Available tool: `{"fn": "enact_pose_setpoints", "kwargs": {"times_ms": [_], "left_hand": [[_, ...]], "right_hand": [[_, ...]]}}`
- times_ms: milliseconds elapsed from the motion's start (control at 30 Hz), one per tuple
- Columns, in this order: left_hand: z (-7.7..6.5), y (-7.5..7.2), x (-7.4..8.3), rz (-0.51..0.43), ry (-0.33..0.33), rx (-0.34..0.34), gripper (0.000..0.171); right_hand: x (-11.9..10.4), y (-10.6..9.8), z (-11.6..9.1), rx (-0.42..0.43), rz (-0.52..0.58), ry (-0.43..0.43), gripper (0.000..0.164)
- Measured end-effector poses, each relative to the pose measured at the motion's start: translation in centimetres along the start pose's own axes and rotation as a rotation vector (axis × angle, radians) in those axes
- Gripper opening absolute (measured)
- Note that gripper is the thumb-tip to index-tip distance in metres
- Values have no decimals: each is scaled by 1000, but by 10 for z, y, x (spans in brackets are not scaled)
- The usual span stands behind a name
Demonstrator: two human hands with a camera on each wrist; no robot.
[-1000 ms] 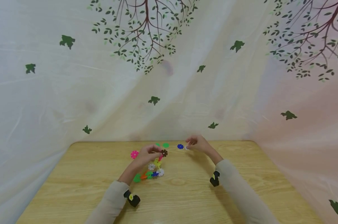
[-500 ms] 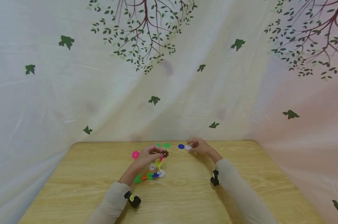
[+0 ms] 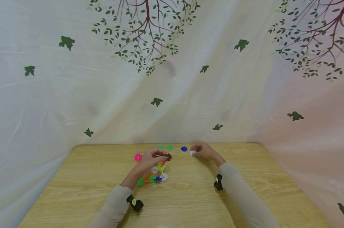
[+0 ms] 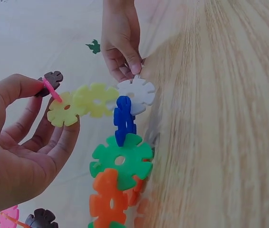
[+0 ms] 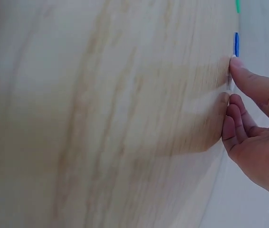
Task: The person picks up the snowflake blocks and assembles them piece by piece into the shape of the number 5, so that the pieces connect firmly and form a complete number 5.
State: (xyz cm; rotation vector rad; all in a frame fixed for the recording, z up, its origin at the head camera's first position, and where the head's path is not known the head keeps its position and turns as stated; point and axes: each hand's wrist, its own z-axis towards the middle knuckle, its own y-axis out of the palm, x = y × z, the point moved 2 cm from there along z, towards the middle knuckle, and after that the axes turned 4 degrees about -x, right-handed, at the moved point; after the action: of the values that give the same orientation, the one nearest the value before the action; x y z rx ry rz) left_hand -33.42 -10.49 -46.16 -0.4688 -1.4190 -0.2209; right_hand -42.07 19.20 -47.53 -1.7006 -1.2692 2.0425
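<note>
My left hand (image 3: 149,160) pinches a dark brown notched flower-shaped disc (image 4: 54,79) between thumb and finger. That disc is slotted to a pink disc (image 4: 52,90), at one end of a linked chain. Along the chain come yellow discs (image 4: 96,100), a white disc (image 4: 137,92), a blue disc (image 4: 124,121), a green disc (image 4: 121,160) and an orange disc (image 4: 108,195). Toward the table's back, my right hand (image 3: 204,150) holds a loose white disc (image 3: 192,152) at its fingertips, low over the wood; in the right wrist view its fingers mostly hide it.
Just left of the right hand lies a single blue disc (image 3: 184,148), with green discs (image 3: 169,147) farther left along the back edge. A bright pink disc (image 3: 138,157) shows beside the left hand. Behind the wooden table (image 3: 186,202) hangs a printed cloth (image 3: 117,104).
The right fingers have closed on the loose white disc and drawn it slightly toward me, away from the blue one. The left hand keeps its pinch, almost still.
</note>
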Motion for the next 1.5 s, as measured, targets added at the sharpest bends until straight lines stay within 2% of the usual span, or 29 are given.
{"fn": "enact_pose_setpoints", "kwargs": {"times_ms": [233,600,800,967,1133,1500], "left_hand": [[0,2,-1,-1,0,2,23],[0,6,0,-48,-32,46,19],[0,7,-1,-70,-33,71,23],[2,8,-2,-109,-30,94,22],[3,9,-2,-140,-32,127,20],[4,7,3,-198,-32,151,19]], "right_hand": [[4,-3,-6,-28,49,-11,23],[2,-8,-15,-102,142,10,19],[-1,-2,-22,-67,269,1,24],[-13,4,-21,-11,372,-1,35],[-35,11,-23,55,438,3,33],[-80,29,-17,89,573,-148,28]]}}
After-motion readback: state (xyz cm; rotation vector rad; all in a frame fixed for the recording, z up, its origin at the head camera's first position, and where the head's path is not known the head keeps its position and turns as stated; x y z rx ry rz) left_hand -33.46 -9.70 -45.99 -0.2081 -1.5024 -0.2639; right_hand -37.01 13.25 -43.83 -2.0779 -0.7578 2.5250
